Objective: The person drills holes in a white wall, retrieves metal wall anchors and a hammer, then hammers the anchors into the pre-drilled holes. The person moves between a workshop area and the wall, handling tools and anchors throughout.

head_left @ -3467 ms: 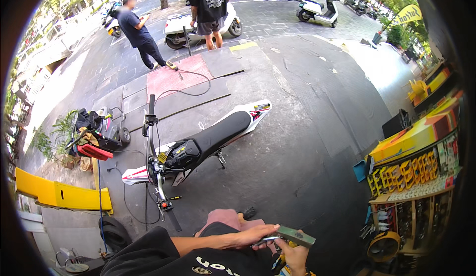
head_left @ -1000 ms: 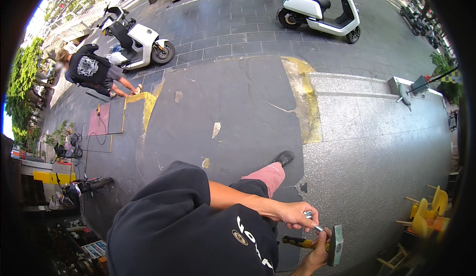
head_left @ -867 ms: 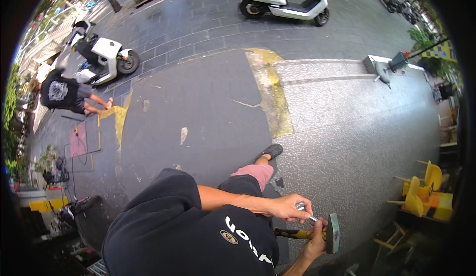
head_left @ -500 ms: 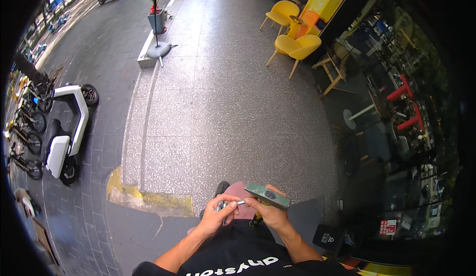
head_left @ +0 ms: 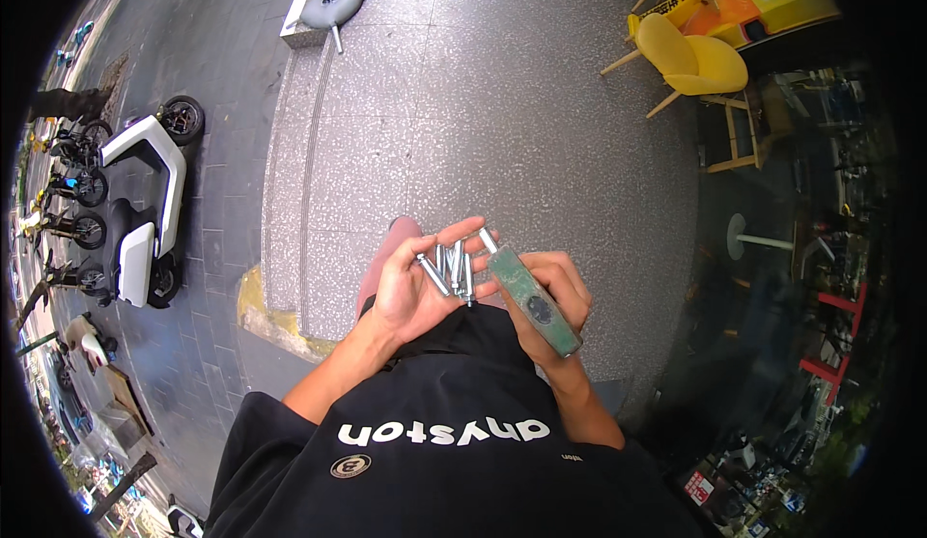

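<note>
My left hand (head_left: 398,301) is palm up with its fingers loosely curled, cradling several silver metal anchor bolts (head_left: 453,272). They lie across the palm and fingers in a loose bunch. Close by on the right, my right hand (head_left: 562,282) grips a hammer whose blocky green head (head_left: 534,304) faces up; its handle is hidden below. One more anchor bolt (head_left: 489,240) sticks out past the upper end of the hammer head, beside my left fingertips. Which hand supports that bolt I cannot tell.
Speckled stone paving (head_left: 463,123) stretches ahead. Yellow chairs (head_left: 688,55) and a dark glass front stand on the right. A grey pole base (head_left: 330,7) sits ahead on the left. Beyond the step, a white scooter (head_left: 154,210) is parked on dark paving.
My view has tilted further down, so both hands appear higher. My left hand has turned palm up and spread, showing the bolts. The hammer head has swung to a steeper angle.
</note>
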The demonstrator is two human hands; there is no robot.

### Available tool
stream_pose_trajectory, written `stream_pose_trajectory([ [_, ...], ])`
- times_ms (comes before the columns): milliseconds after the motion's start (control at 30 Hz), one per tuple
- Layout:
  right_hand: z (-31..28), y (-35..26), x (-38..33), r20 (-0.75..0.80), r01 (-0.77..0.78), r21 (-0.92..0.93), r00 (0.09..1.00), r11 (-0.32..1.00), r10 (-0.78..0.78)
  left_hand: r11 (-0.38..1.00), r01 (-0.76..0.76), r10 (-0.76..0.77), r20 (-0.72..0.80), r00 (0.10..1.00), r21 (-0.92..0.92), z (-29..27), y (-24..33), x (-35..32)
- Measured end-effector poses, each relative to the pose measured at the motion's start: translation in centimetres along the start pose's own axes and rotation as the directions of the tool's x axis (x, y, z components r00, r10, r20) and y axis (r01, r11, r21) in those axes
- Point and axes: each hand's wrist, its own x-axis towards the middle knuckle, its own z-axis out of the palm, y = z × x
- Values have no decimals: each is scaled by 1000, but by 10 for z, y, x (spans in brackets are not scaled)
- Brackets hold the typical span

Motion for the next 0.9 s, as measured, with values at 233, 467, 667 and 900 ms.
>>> stream_pose_trajectory([
  [233, 55, 123, 262, 238, -87, -10, 967, 996, 87, 993, 35, -30, 42, 999, -111, 25, 167, 217],
  [467, 70, 188, 500, 143, -376, 173, 924, 910, 355, 994, 48, -46, -22, 999, 101, 127, 327, 424],
  [667, 89, 299, 714, 30, -280, 39, 960, 959, 279, 905, 214, -136, -225, 965, 369, 190, 441, 628],
  [900, 68, 431, 952, 163, -474, 326, 880, 818, 445, 909, 301, -225, -267, 937, 290, 236, 575, 843],
])
